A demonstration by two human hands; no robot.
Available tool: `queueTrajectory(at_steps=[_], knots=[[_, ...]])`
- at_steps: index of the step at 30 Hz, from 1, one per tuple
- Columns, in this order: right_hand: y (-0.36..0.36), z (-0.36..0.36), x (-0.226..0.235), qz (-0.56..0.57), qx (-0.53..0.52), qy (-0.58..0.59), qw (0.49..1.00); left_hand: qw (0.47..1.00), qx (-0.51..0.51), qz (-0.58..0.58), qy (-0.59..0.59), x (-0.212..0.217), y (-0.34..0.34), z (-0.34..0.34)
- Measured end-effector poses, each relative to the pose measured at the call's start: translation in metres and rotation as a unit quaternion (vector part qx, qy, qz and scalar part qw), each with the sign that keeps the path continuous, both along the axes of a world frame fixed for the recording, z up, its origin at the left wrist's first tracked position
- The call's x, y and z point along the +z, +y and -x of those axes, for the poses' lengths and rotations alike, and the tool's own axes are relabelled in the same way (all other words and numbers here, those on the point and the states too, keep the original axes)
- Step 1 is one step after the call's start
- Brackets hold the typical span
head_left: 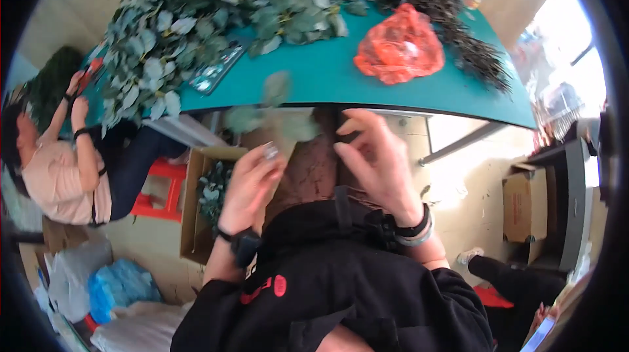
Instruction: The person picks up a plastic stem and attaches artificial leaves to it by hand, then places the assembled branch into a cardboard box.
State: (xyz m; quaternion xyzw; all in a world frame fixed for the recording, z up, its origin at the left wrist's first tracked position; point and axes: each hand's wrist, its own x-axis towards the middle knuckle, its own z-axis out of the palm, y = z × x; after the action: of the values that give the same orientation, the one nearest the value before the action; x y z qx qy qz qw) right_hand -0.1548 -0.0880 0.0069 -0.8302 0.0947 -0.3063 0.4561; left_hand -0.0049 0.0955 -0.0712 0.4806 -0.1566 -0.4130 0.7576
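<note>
Below the teal table point(367, 83), both hands point(314, 175) pinch round, matte eucalyptus leaves point(278, 109).

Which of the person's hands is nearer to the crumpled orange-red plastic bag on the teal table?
Right. The right hand is just below the crumpled orange-red plastic bag, under the table's edge; the left hand is lower and farther left.

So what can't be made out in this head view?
- Leafy sprig: motion-blurred, so its stem and the grip on it are unclear.
- Left hand: a small pale object at the fingertips is too small to identify.
- Right hand: fingers blurred; contents unreadable.
- Cardboard box: partly hidden by the left forearm.
</note>
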Motion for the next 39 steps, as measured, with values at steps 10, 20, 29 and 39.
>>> queueTrajectory(at_steps=[10,20,29,39], knots=[[-0.076,0.073,-0.016,0.153,-0.068,0.071,0.983,0.962,0.242,-0.127,0.022,-0.114,0.201,-0.056],[-0.235,0.101,0.020,0.169,-0.204,0.168,0.949,0.869,0.356,-0.343,0.003,-0.183,0.259,-0.120],[-0.372,0.083,0.027,0.477,-0.310,0.205,0.796,0.893,0.290,-0.330,-0.094,-0.112,0.148,-0.083],[-0.373,0.089,0.056,0.515,-0.249,0.360,0.737,0.937,-0.046,-0.265,-0.223,-0.018,-0.013,-0.059]])
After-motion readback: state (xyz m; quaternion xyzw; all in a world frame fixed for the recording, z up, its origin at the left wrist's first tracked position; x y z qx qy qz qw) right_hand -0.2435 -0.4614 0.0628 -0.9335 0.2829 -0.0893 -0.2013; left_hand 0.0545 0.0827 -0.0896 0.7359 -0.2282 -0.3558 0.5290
